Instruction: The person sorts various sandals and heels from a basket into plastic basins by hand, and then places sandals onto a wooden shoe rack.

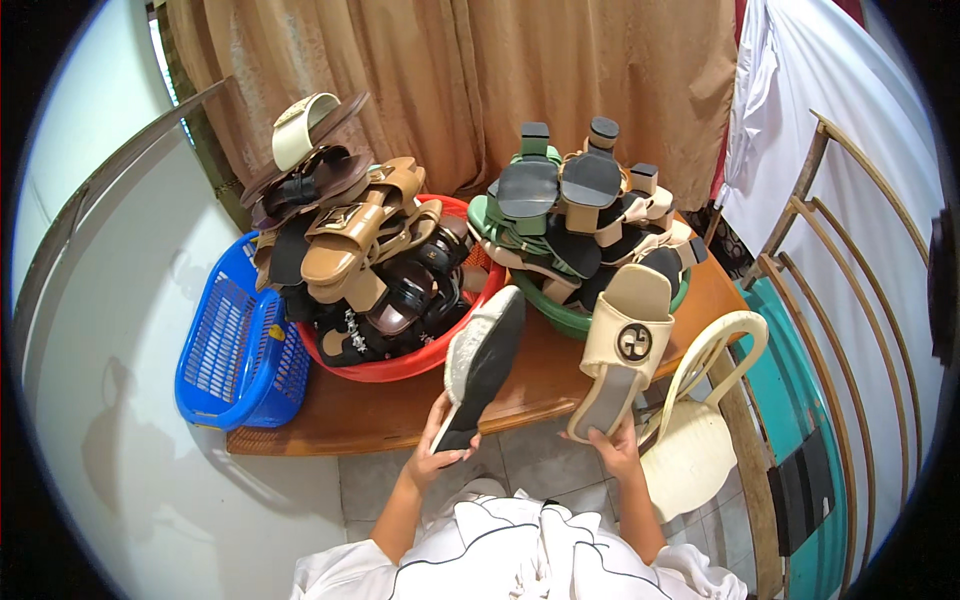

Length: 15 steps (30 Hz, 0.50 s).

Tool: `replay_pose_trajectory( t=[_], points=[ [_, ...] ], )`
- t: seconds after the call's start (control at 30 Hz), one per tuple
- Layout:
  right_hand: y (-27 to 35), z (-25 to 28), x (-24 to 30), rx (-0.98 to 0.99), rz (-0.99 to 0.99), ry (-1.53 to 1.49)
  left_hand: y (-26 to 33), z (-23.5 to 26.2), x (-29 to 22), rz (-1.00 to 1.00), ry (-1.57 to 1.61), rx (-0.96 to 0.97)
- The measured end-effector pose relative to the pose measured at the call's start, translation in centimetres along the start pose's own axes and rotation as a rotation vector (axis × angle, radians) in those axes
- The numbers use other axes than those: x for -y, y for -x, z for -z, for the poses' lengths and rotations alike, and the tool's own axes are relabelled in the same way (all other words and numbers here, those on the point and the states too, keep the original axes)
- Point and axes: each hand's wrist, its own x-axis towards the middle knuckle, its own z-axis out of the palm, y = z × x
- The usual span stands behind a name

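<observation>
My left hand (437, 450) grips the heel end of a slipper (484, 361) turned over, its black sole facing me and a pale fuzzy edge showing. My right hand (617, 448) holds a cream slide sandal (621, 350) with a round dark emblem on its strap, footbed up. Both shoes hover over the front edge of a brown wooden table (390, 415). Just behind them sit a red basin (400, 365) heaped with brown, tan and black sandals, and a green basin (560, 318) piled with heeled sandals.
A blue plastic basket (235, 350) lies tipped on the table's left end against a pale wall. A cream plastic chair (700, 420) stands at my right, with a railing and teal board beyond. Tan curtains hang behind.
</observation>
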Motion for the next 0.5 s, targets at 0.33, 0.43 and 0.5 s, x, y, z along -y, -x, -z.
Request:
replay_pose_trajectory(
  t=[0.33,0.43,0.5],
  points=[
    [-10.8,-6.4,2.1,0.396,0.115,0.045,4.5,0.9,-4.8,-0.195,0.115,-0.159],
    [-14.3,-8.6,3.4,0.403,0.183,0.115,5.0,-0.2,-6.8,-0.219,-0.118,-0.303],
    [-17.5,-10.9,4.4,0.336,0.267,0.063,5.2,0.7,-7.4,-0.222,-0.164,-0.288]
  ],
)
